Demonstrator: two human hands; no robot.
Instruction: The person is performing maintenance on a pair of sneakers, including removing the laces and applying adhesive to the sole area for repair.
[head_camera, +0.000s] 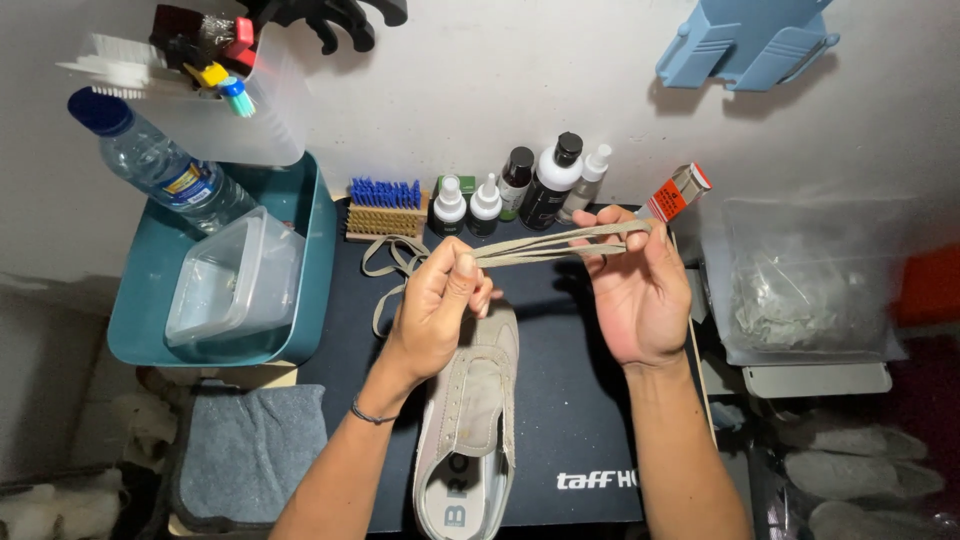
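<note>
A beige shoelace (540, 245) is stretched in several strands between my two hands above a dark mat (570, 420). My left hand (435, 305) pinches the strands at one end, and loose loops of the lace trail off to its left. My right hand (635, 290) holds the other end with the strands looped over its raised fingers. Below my hands lies a beige shoe (470, 420) with its lace holes bare, toe pointing away from me.
A teal tub (135, 320) at left holds a clear plastic container (235, 280) and a water bottle (160, 165). A blue-bristled brush (385, 208) and several small bottles (520, 190) line the wall. A grey cloth (255, 450) lies lower left, a clear bag (810, 275) at right.
</note>
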